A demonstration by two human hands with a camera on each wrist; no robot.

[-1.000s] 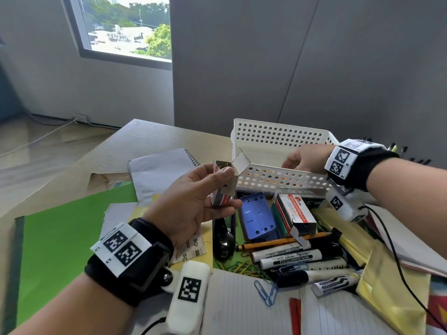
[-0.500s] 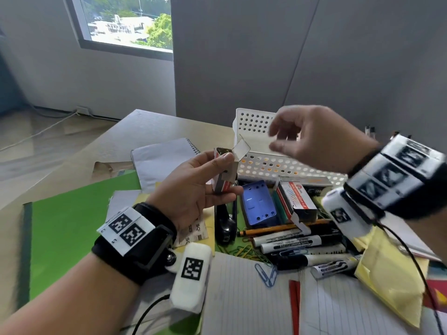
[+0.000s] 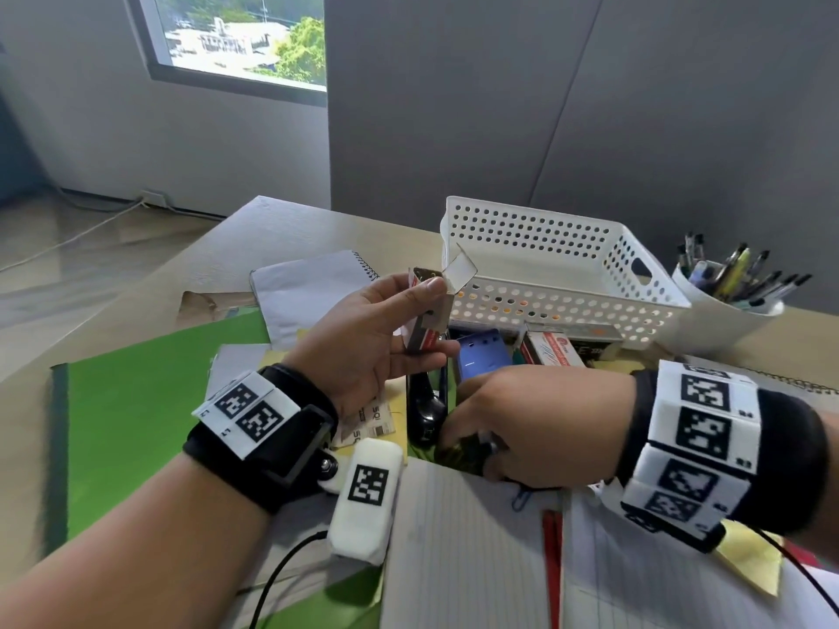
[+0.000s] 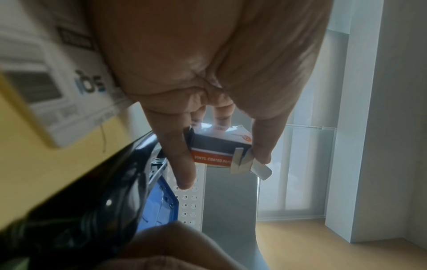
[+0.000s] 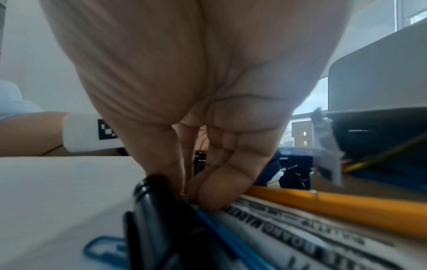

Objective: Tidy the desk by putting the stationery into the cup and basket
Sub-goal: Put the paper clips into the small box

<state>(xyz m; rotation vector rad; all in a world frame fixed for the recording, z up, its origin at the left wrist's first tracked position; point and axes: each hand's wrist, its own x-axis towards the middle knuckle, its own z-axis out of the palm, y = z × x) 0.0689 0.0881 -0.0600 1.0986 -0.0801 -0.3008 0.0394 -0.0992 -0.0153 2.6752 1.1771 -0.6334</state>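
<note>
My left hand [image 3: 426,320] holds a small red, white and black paper-clip box [image 3: 424,329] upright above the desk, its top flap open. In the left wrist view the box [image 4: 219,148] sits between thumb and fingers of the left hand [image 4: 223,168]. My right hand [image 3: 458,447] reaches down into the clutter below it. Its fingertips [image 5: 208,199] are curled and pinch small coloured paper clips [image 5: 182,194] beside a black marker cap [image 5: 152,197] and a white marker [image 5: 289,230]. The white perforated basket [image 3: 567,292] stands behind, with the white cup [image 3: 726,320] of pens to its right.
Between the hands and the basket lie a black stapler [image 3: 424,406], a blue plastic case [image 3: 481,356] and another clip box [image 3: 551,351]. A lined notebook [image 3: 476,560] lies in front with a blue paper clip [image 3: 522,497]. A green folder [image 3: 150,415] is at left, an orange pencil [image 5: 335,204] beside the markers.
My right hand left the basket, rose over the desk, then dropped onto the clips and markers in front. The left hand kept holding the open box in place.
</note>
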